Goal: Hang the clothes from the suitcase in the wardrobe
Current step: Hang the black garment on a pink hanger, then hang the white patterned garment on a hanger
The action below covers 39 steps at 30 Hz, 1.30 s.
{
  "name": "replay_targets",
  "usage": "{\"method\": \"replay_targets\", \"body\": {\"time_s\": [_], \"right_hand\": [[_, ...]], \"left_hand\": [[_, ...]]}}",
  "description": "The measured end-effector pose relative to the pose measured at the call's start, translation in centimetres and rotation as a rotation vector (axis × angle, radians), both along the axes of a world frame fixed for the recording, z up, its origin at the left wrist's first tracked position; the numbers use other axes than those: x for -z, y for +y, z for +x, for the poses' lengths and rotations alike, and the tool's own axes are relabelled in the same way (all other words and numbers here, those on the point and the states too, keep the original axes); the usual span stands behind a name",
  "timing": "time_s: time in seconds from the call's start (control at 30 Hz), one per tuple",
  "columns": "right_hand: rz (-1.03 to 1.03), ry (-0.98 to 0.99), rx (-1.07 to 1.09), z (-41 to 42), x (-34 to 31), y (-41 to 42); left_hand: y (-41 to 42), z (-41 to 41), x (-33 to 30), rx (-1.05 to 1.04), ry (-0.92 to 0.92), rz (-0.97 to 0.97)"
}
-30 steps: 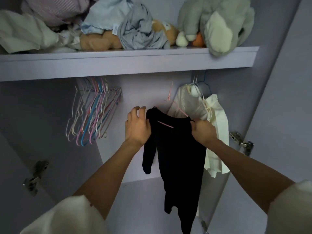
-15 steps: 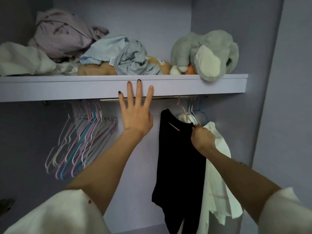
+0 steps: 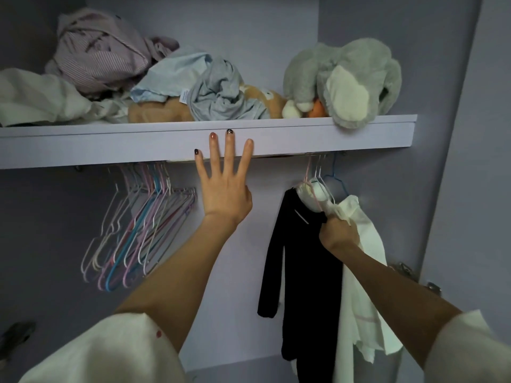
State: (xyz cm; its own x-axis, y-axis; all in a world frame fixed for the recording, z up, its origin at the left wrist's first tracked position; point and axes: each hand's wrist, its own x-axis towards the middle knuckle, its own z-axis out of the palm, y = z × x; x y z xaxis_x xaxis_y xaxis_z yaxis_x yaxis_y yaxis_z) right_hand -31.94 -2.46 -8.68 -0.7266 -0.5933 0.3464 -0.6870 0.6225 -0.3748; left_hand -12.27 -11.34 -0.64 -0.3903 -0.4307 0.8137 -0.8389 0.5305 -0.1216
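Presently, the black garment (image 3: 304, 261) hangs from a pink hanger (image 3: 312, 189) hooked on the rail under the shelf (image 3: 331, 139), at the right end of the wardrobe. Just behind it, to the right, a white garment (image 3: 362, 244) hangs on its own hanger, touching the black one.

The person's right hand (image 3: 338, 234) is closed around the right shoulder of the black garment, where it meets the hanger; white cloth is bunched against the knuckles. The left hand (image 3: 225, 189) is raised with fingers straight and spread, the fingertips (image 3: 230, 139) lying over the front edge of the shelf, holding nothing.

A cluster of empty hangers (image 3: 138, 230), pink, blue and white, hangs at the left of the rail, well apart from the garments. On the shelf lie crumpled clothes (image 3: 105, 56) and a grey plush toy (image 3: 348, 78) at the right end.
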Motion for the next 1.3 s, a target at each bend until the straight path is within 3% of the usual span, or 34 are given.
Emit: {"method": "replay_targets", "body": {"time_s": [0.13,0.37,0.63,0.77,1.13,1.3], "right_hand": [[0.067,0.011,-0.078,1.6,-0.2,1.2],[0.129,0.018,-0.255,7.8,0.8,5.1],[0.066,-0.270,-0.611,16.6,7.9,11.3],[0.136,-0.373,-0.699,19.1,12.1,14.4],[0.634,-0.481,-1.101,35.0,24.6,23.8],[0.891,-0.470,-1.364,46.2,28.9,27.6]], "left_hand": [[1.4,1.4,0.0,0.091,-0.016,0.080],[4.7,6.5,4.6,0.084,-0.089,0.407],[12.7,12.9,13.7,-0.028,-0.110,0.749],[17.8,15.7,18.2,-0.107,-0.056,0.884],[36.8,32.3,31.9,-0.494,0.195,1.327],[44.4,43.0,35.9,-0.769,0.443,1.437]]}}
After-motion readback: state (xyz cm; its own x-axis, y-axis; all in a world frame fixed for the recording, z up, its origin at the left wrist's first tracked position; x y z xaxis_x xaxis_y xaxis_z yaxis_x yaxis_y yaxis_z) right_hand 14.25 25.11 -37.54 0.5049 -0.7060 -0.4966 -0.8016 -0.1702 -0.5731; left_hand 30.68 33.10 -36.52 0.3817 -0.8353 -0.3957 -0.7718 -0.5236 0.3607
